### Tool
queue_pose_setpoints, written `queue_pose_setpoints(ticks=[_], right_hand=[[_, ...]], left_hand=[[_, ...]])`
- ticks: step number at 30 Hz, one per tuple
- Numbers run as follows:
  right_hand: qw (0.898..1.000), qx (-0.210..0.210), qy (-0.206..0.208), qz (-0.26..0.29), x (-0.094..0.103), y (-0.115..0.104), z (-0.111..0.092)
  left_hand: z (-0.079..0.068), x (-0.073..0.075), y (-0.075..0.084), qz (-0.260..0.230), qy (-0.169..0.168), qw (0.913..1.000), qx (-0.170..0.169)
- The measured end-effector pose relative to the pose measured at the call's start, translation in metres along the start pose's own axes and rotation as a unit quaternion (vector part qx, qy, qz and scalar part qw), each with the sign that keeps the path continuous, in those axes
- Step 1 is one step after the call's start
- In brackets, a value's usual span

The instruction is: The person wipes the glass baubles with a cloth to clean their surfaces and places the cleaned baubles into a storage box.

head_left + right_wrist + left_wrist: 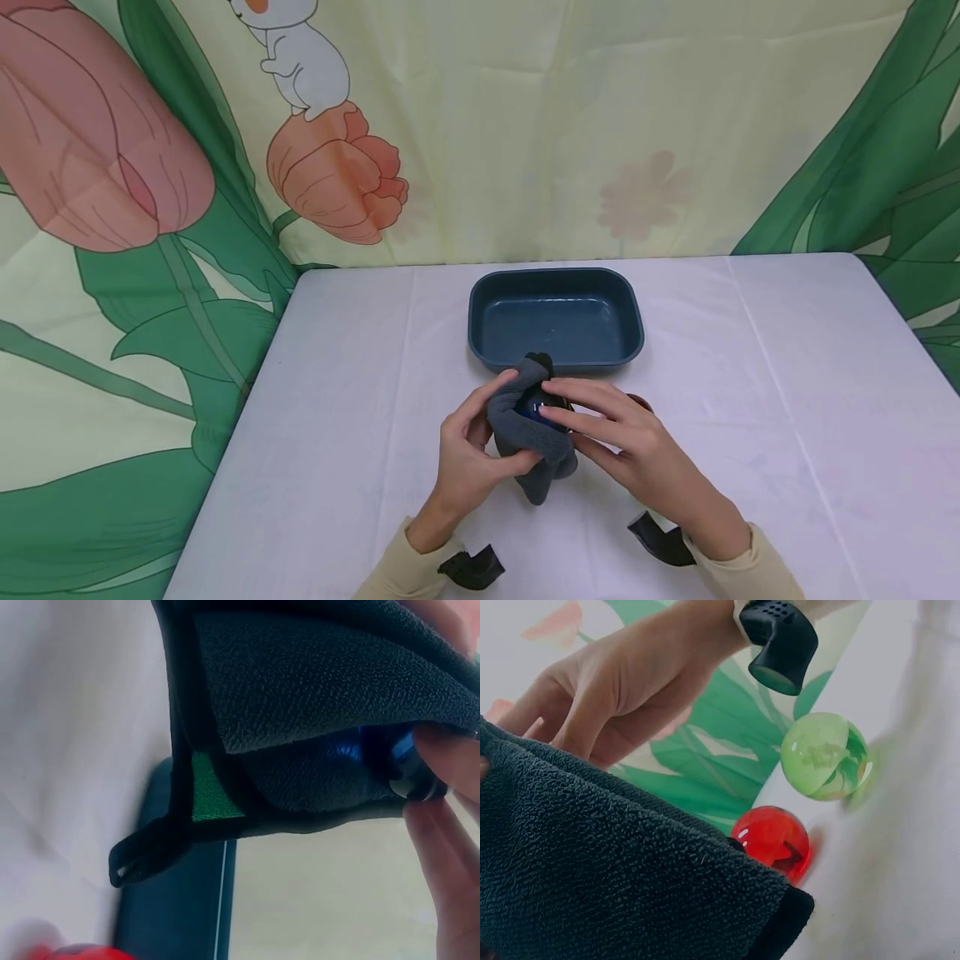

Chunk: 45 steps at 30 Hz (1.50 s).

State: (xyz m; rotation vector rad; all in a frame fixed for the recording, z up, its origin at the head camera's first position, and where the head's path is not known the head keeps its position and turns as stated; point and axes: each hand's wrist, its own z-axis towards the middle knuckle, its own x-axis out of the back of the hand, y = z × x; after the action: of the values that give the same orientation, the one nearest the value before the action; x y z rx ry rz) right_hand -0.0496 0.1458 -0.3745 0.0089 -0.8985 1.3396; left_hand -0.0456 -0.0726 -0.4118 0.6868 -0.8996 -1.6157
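Observation:
A dark grey cloth [525,433] with black edging is wrapped partly round a glossy dark blue ball [537,407]. My left hand [474,450] grips the cloth from the left, thumb in front. From the other side my right hand [633,437] has its fingertips on the ball, and the right wrist view shows the ball [405,761] pinched at the cloth's open fold. A green underside shows at one cloth corner. On the table behind the cloth, in the left wrist view, lie a clear red ball [772,841] and a clear green ball [825,756].
A dark blue rectangular tray [558,325] stands on the white-covered table [360,400], just beyond the hands. Behind the table hangs a curtain [510,150] printed with flowers. Black straps [474,568] are at both sleeves.

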Motion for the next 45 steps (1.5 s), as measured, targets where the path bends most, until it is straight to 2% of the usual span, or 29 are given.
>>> queue_pose_setpoints(ticks=[7, 9, 11, 13, 15, 18, 20, 22, 25, 27, 29, 31, 33, 40, 45], right_hand=[[1.000, -0.005, 0.007, 0.002, 0.0000, -0.0023, 0.0022], [0.999, -0.033, 0.002, 0.007, 0.0007, -0.0044, 0.0016], [0.996, -0.082, -0.003, 0.025, 0.0018, -0.0067, 0.0009], [0.987, -0.148, -0.008, 0.065, 0.0029, -0.0083, -0.0005], [0.972, -0.205, -0.005, 0.113, 0.0040, -0.0091, -0.0015], [0.953, -0.246, 0.000, 0.177, 0.0044, -0.0083, -0.0029], [0.950, -0.253, -0.004, 0.185, 0.0039, -0.0074, -0.0037], [0.952, -0.251, -0.010, 0.174, 0.0035, -0.0069, -0.0044], [0.967, -0.224, -0.013, 0.119, 0.0035, -0.0073, -0.0048], [0.979, -0.183, -0.009, 0.087, 0.0038, -0.0074, -0.0050], [0.991, -0.123, -0.003, 0.058, 0.0035, -0.0068, -0.0042], [0.996, -0.071, 0.002, 0.047, 0.0028, -0.0060, -0.0031], [0.998, -0.037, 0.002, 0.043, 0.0013, -0.0052, -0.0019], [0.999, -0.036, 0.003, 0.032, -0.0021, -0.0053, -0.0012], [0.999, -0.040, 0.005, 0.023, -0.0017, -0.0078, -0.0002]], left_hand=[[-0.0003, 0.0005, 0.0012, 0.002, 0.001, 1.0000, -0.004], [-0.0001, 0.0010, 0.0013, 0.001, 0.000, 1.0000, -0.005], [-0.0001, 0.0014, 0.0016, -0.002, -0.001, 1.0000, -0.006], [-0.0002, 0.0013, 0.0020, -0.005, -0.002, 0.9999, -0.009], [-0.0004, 0.0006, 0.0024, -0.010, -0.003, 0.9999, -0.009], [-0.0014, -0.0009, 0.0030, -0.012, 0.000, 0.9999, -0.005], [-0.0021, -0.0017, 0.0033, -0.012, 0.005, 0.9999, 0.001], [-0.0027, -0.0021, 0.0034, -0.008, 0.010, 0.9999, 0.005], [-0.0029, -0.0020, 0.0026, -0.006, 0.012, 0.9999, 0.007], [-0.0026, -0.0013, 0.0018, -0.008, 0.010, 0.9999, 0.003], [-0.0022, -0.0004, 0.0012, -0.010, 0.010, 0.9999, 0.000], [-0.0019, 0.0005, 0.0009, -0.014, 0.012, 0.9998, -0.001], [-0.0017, 0.0011, 0.0010, -0.017, 0.015, 0.9997, 0.002], [-0.0014, 0.0007, 0.0024, -0.027, 0.019, 0.9993, 0.020], [-0.0010, 0.0016, 0.0027, -0.032, 0.013, 0.9993, 0.013]])
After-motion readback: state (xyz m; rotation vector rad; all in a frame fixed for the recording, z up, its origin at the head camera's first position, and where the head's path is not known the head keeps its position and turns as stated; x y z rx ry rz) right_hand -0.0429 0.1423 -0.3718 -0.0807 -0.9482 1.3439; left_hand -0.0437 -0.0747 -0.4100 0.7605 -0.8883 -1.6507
